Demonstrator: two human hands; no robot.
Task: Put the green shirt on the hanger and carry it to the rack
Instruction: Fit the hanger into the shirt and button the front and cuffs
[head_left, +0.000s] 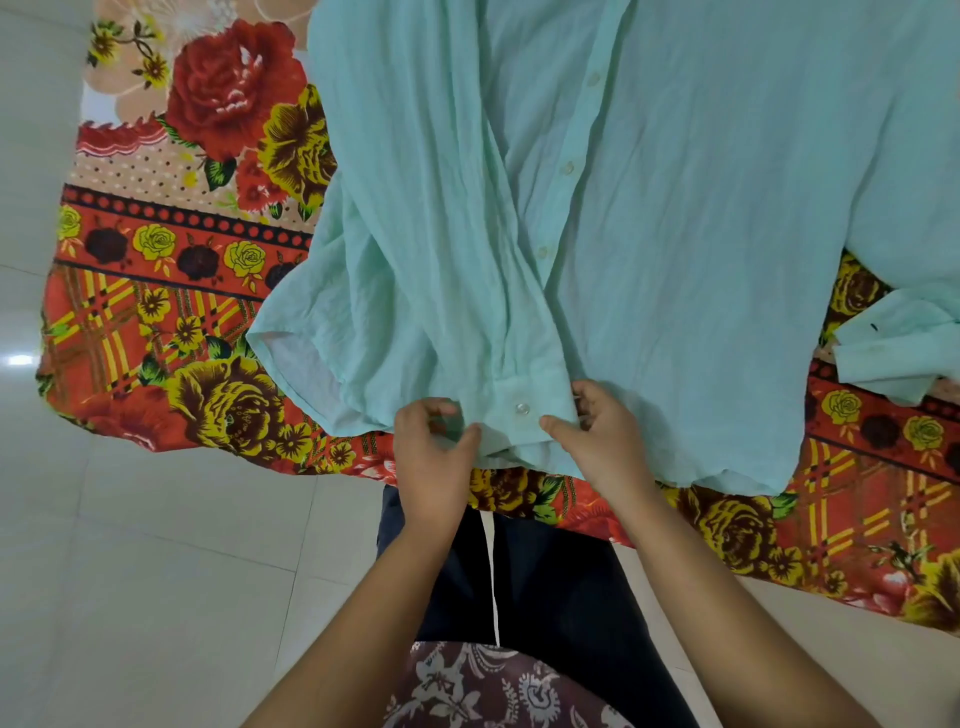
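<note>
We note tiled floor (130, 519) far left, then floral sheet (156, 291). Green shirt (649, 234) lies spread on sheet, front up, buttons in row. Left hand (431, 457) at shirt's near edge, grip narrow, pinching cloth. Button (521, 409) sits between our hands. Right hand (602, 436) pinches same edge. Sleeve cuff (893, 358) lies far right.

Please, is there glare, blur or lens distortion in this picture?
Head view: one small glare spot on the tiled floor at the left edge; the wide lens bends the border of the floral sheet; light is soft, with faint shadows; the green shirt looks sharp.
</note>
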